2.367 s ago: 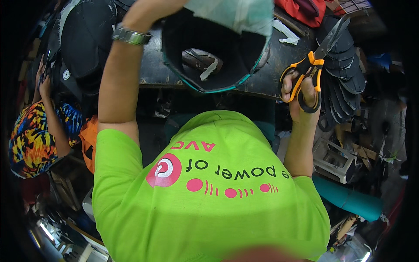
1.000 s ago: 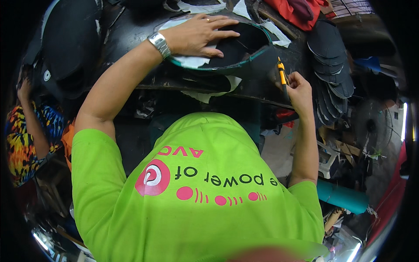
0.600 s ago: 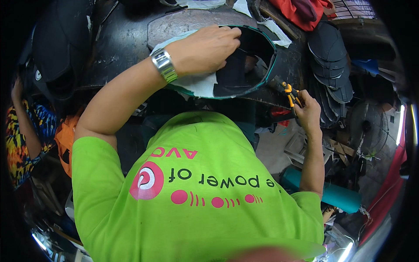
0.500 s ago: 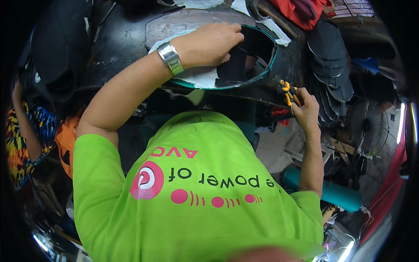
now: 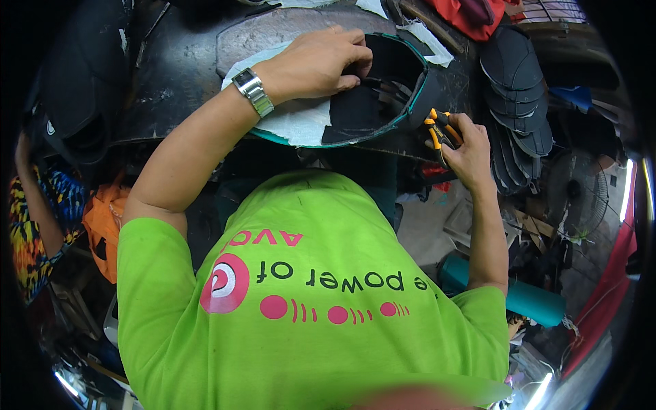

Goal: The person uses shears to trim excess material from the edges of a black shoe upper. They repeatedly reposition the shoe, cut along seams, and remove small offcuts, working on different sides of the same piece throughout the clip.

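My left hand (image 5: 321, 61), with a metal watch on its wrist, presses down on a black cap panel (image 5: 355, 113) with a green-edged rim and white lining, which lies on the dark worktable (image 5: 171, 75). Its fingers curl over the black fabric. My right hand (image 5: 468, 150) grips orange-handled scissors (image 5: 437, 126) just right of the cap piece, at the table's edge. The scissor blades are hidden by the hand and fabric.
A stack of black cap brims (image 5: 519, 102) lies at the right. Red cloth (image 5: 478, 10) sits at the top. Black caps (image 5: 75, 102) pile at the left, near another person in a patterned garment (image 5: 34, 225). A teal roll (image 5: 519, 297) lies lower right.
The cap piece was held up and is now flat on the table under my left hand. My right hand has brought the scissors down and in toward the cap's right edge.
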A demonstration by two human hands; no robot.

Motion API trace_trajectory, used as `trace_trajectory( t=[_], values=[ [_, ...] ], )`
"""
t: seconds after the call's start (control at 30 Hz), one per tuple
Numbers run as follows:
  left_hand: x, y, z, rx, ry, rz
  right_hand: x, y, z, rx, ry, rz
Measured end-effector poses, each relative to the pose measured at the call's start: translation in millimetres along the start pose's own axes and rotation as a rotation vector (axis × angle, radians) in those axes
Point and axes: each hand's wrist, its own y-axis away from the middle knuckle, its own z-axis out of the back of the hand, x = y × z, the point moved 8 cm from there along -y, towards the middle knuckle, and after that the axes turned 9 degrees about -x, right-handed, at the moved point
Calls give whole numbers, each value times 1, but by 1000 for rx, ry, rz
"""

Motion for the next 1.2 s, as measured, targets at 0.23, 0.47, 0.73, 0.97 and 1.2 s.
trace_trajectory(
  t=[0.23, 0.47, 0.73, 0.97, 1.2],
  values=[
    [5, 5, -3, -54, 21, 8, 2, -8, -3, 25, 44, 64],
    [12, 3, -3, -69, 309, -23, 18, -15, 3, 43, 145, 221],
    [20, -2, -11, -54, 293, 112, 34, -12, 6, 152, 127, 222],
    [24, -6, -16, -18, 252, 155, 36, -14, 2, 230, 146, 204],
    [34, -8, -20, 28, 424, 127, 31, -15, 0, 224, 123, 160]
  ],
)
